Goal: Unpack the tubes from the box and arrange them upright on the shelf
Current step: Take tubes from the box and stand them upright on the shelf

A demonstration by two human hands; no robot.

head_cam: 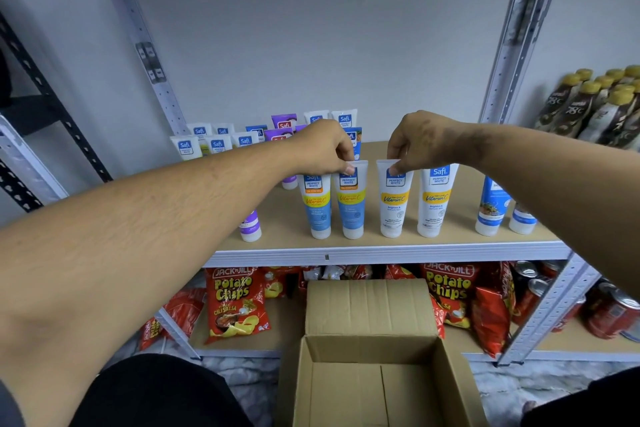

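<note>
From the head view, we see our left hand (325, 149) pinching the top of a blue tube (353, 199). Our right hand (420, 142) pinches the top of a white tube (394, 199). Both tubes stand on their caps near the front of the shelf (381, 250), just beside each other. Our fingers are curled around the flat top edges.

Another blue tube (317, 204) stands just left of the one we hold. Another white tube (434, 199) stands just right of the one we hold. More tubes (218, 144) stand in rows at the back.

Below us the box (377, 381) sits open, and we see only its bare floor. Red chip bags (235, 305) lie on the lower shelf, with red cans (613, 312) to the right. Dark bottles (595, 107) stand at the far right.
</note>
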